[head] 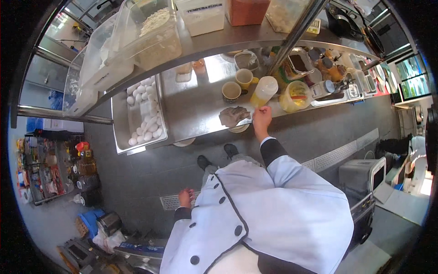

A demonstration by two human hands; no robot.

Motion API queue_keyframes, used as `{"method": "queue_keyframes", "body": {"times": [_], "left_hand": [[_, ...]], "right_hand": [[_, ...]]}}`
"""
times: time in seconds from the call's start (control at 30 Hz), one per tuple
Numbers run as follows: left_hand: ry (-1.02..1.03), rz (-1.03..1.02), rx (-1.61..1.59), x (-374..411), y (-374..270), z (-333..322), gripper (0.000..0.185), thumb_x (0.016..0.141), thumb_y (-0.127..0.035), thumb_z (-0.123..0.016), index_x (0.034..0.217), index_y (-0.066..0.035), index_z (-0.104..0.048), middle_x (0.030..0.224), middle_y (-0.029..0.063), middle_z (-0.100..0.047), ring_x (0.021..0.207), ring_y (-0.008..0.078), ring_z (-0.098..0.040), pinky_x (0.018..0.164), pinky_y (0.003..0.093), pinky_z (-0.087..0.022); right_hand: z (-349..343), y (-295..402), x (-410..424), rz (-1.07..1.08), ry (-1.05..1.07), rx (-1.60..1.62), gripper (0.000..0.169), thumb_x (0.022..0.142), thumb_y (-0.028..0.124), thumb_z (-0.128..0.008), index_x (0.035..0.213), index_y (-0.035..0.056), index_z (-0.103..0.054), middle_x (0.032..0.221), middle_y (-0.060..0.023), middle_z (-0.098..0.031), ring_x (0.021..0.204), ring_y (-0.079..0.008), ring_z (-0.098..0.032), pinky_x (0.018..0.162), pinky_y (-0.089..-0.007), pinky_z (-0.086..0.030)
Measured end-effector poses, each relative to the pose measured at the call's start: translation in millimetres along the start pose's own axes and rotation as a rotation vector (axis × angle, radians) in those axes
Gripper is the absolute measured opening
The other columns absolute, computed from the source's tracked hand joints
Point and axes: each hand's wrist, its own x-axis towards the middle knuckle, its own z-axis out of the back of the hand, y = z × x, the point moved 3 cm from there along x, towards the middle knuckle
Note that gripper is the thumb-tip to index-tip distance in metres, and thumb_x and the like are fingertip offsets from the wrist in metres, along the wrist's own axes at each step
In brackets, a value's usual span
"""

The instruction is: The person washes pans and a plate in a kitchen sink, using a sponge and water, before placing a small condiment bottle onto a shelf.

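My right hand is at the front edge of the steel counter, its fingers curled. Just left of it lies a crumpled grey-brown cloth; whether they touch, or whether the fingers hold anything, is unclear. Right behind this hand stands a clear squeeze bottle with yellow liquid in its lower part. A round translucent tub with yellow contents is to its right. Two mugs, one dark-patterned and one yellow, stand behind the cloth. My left hand hangs low at my side, loosely open, with nothing visible in it.
A steel pan of white eggs sits at the counter's left end. Overhead runs a steel shelf with plastic tubs of powder, held by a metal post. Jars and containers crowd the right side. Floor drain grates lie behind.
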Motion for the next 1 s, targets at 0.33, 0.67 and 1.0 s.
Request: {"method": "queue_keyframes", "body": {"times": [0.33,0.67,1.0], "left_hand": [[0.081,-0.425,0.332,59,-26,52,0.023,0.094,-0.022,-0.055,0.099,-0.001,-0.064,0.088,0.0095,-0.070,0.076,0.0209,-0.067,0.065,0.0358,-0.053],[-0.044,-0.498,1.052,64,-14,80,0.025,0.089,-0.029,-0.063,0.101,-0.008,-0.071,0.097,0.0191,-0.071,0.089,0.0365,-0.068,0.075,0.0480,-0.054],[-0.019,-0.686,0.963,100,64,86,0.028,0.085,-0.028,-0.059,0.103,-0.010,-0.071,0.097,0.0198,-0.069,0.093,0.0380,-0.066,0.078,0.0481,-0.051]], "right_hand": [[-121,81,-64,0.151,0.612,-0.238,0.042,0.089,0.013,-0.064,0.129,0.0041,-0.061,0.111,-0.0099,-0.070,0.102,-0.0196,-0.067,0.091,-0.0328,-0.052],[-106,70,-41,0.164,0.315,-0.481,0.033,0.086,0.021,-0.062,0.116,0.0074,-0.067,0.111,-0.0168,-0.070,0.106,-0.0337,-0.066,0.092,-0.0408,-0.051],[-181,122,-54,0.277,0.404,-0.456,0.058,0.083,0.026,-0.071,0.132,0.0054,-0.050,0.120,-0.0203,-0.065,0.113,-0.0399,-0.061,0.097,-0.0457,-0.048]]}}
